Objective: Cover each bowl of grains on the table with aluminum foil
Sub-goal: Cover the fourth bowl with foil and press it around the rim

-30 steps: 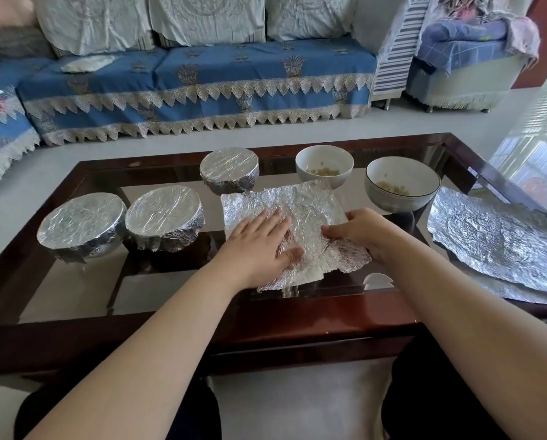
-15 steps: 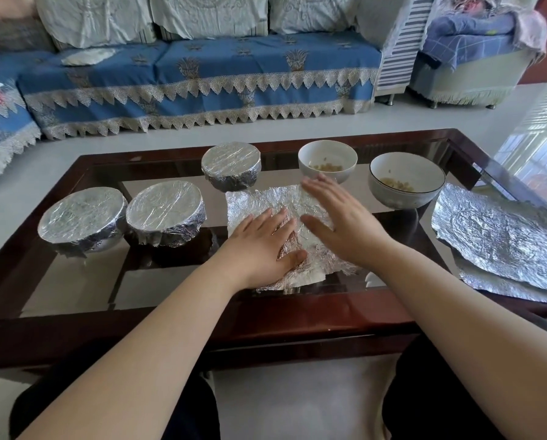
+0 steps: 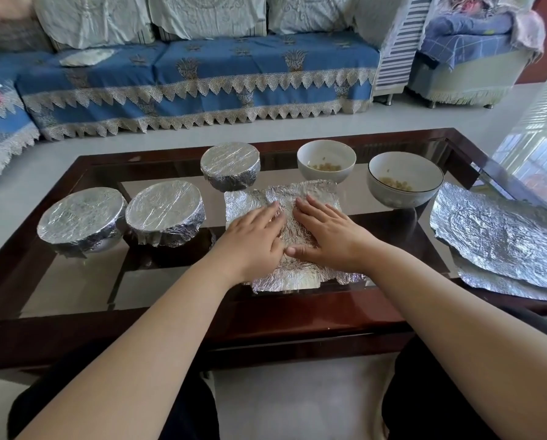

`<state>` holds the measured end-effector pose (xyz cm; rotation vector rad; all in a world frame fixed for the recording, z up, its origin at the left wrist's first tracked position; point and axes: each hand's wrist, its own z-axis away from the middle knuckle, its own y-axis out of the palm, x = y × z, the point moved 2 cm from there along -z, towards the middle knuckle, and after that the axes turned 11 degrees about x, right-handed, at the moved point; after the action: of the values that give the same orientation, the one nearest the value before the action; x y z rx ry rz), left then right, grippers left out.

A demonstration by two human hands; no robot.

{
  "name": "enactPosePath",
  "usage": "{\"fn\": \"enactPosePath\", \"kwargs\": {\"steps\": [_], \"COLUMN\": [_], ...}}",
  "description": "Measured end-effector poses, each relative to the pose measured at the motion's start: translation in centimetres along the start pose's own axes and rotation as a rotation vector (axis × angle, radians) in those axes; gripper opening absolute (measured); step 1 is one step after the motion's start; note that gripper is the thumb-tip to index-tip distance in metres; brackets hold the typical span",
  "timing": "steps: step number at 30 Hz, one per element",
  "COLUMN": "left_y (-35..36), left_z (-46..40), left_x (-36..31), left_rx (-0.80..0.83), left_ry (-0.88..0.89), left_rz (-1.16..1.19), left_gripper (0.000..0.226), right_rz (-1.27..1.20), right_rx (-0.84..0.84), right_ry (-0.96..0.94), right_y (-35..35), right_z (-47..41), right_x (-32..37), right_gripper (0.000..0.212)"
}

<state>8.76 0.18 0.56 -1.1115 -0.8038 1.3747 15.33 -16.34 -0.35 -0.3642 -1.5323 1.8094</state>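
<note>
Left of the fingers, two foil-covered bowls stand side by side on the glass-topped table [image 3: 75, 281]: the far-left covered bowl [image 3: 81, 221] and the second covered bowl [image 3: 165, 214], nearly touching each other. Beyond the left fingertips, a third covered bowl [image 3: 230, 165] sits just beside the far left corner of the foil sheet [image 3: 250, 201]. This crumpled sheet lies flat on the glass beneath both hands. The left hand [image 3: 251, 246] presses on it with fingers straight and together, palm down. The right hand [image 3: 327, 241] rests alongside, fingers likewise extended flat, thumb touching the left hand. Beyond the right fingertips stands an uncovered bowl [image 3: 326, 160] holding a few grains, its base at the sheet's far edge. Right of the fingers, a larger uncovered bowl [image 3: 405, 181] also holds grains. Farther right, spare foil sheets [image 3: 500, 236] lie stacked at the table edge.
</note>
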Motion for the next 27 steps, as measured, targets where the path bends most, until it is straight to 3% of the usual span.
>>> {"fn": "enactPosePath", "kwargs": {"steps": [7, 17, 27], "left_y": [-0.2, 0.1, 0.5], "left_z": [-1.4, -1.2, 0.2], "left_x": [-0.5, -0.2, -0.3], "left_rx": [-0.146, -0.058, -0.045], "left_ry": [-0.044, -0.023, -0.011], "left_rz": [0.025, 0.005, -0.053], "left_gripper": [0.054, 0.058, 0.063], "right_rz": [-0.046, -0.146, -0.05], "right_rx": [-0.001, 0.018, 0.029], "right_ry": [0.034, 0.035, 0.025], "right_y": [-0.2, -0.1, 0.9], "right_z": [0.1, 0.5, 1.6], "right_x": [0.1, 0.7, 2.3], "right_gripper": [0.108, 0.112, 0.118]}}
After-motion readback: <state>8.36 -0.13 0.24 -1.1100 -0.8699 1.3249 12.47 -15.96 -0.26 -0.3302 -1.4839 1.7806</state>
